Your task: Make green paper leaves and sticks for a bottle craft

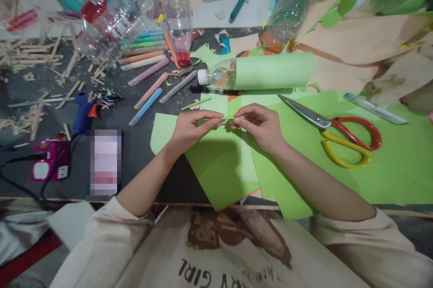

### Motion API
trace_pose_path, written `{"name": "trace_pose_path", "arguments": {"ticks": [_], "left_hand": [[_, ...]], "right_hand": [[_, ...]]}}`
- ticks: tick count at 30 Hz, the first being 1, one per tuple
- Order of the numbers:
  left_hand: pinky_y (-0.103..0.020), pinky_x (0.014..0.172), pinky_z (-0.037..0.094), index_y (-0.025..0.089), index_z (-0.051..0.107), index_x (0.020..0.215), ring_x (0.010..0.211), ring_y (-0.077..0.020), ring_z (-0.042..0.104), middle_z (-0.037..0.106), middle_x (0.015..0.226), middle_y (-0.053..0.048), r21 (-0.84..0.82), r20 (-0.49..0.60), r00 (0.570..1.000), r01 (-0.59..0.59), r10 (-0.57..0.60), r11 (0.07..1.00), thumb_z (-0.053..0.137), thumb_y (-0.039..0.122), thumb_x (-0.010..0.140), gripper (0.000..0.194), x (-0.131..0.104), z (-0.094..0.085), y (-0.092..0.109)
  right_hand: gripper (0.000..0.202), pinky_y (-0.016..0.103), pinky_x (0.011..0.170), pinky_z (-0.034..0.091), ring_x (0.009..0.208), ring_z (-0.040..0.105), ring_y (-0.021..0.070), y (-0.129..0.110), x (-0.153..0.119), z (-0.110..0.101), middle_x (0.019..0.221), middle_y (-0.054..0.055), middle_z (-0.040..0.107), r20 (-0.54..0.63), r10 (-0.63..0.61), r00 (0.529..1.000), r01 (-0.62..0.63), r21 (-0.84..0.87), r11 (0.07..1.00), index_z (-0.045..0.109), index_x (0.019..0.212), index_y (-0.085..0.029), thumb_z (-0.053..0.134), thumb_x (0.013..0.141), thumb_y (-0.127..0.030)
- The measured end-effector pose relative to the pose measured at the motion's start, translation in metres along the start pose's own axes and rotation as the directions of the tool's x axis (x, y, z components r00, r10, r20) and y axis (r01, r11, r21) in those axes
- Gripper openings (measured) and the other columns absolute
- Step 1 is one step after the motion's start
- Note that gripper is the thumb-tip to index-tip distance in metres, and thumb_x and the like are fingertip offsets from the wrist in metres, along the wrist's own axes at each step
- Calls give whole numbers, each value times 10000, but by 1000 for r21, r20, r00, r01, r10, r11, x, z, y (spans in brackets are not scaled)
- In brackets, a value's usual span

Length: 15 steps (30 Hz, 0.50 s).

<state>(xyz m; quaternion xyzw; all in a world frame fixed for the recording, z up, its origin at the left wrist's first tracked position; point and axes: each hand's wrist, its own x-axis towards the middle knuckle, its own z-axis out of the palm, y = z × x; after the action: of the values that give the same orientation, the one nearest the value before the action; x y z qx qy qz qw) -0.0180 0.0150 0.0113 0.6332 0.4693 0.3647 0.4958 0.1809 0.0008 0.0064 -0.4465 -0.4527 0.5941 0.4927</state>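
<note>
My left hand (pixel 196 129) and my right hand (pixel 259 126) meet over the green paper sheets (pixel 216 166), thumbs and fingertips pinched. Between them runs a thin, narrow green paper roll (pixel 228 118), one end in each hand; its ends are hidden by my fingers. A similar thin green roll (pixel 196 103) lies just beyond my left hand. Behind my hands a clear plastic bottle (pixel 270 71) with a white cap lies on its side, its body wrapped in pale green paper. To the right rest scissors (pixel 324 123) with red and yellow handles, blades partly open.
Several markers (pixel 147 105) lie left of the bottle. A blue glue gun (pixel 83 109), a purple power box (pixel 50 160) with a cable and a phone (pixel 105 161) are at left. Wooden sticks (pixel 30 58) are scattered beyond. A cutter knife (pixel 375 108) sits at right; plastic bottles (pixel 174 3) stand behind.
</note>
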Motion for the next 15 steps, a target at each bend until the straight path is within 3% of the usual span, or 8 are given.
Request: {"name": "trace_pose_path", "arguments": {"ticks": [4, 11, 15], "left_hand": [[-327, 758, 617, 213, 791, 893, 811, -222, 761, 796, 884, -66, 20, -31, 999, -28, 29, 999, 700, 543, 825, 349, 1, -2, -2], [-309, 783, 617, 233, 794, 926, 835, -216, 762, 801, 921, -66, 113, 151, 981, -137, 119, 984, 689, 461, 858, 260, 2, -3, 2], [-280, 728, 594, 225, 785, 873, 798, -200, 751, 797, 867, -47, 138, 67, 995, -89, 81, 986, 689, 452, 854, 247, 2, -1, 2]], "right_hand": [[304, 359, 726, 668, 668, 757, 174, 2, 3, 0, 690, -6, 760, 30, 83, 996, -86, 100, 991, 761, 794, -226, 872, 644, -466], [287, 387, 747, 672, 696, 774, 196, 2, 1, -1, 712, 21, 789, 88, 112, 990, -123, 132, 984, 771, 772, -215, 881, 640, -446], [276, 349, 709, 668, 650, 762, 173, 2, 2, -1, 671, 9, 776, 54, 120, 991, -127, 147, 981, 767, 758, -211, 889, 633, -424]]}}
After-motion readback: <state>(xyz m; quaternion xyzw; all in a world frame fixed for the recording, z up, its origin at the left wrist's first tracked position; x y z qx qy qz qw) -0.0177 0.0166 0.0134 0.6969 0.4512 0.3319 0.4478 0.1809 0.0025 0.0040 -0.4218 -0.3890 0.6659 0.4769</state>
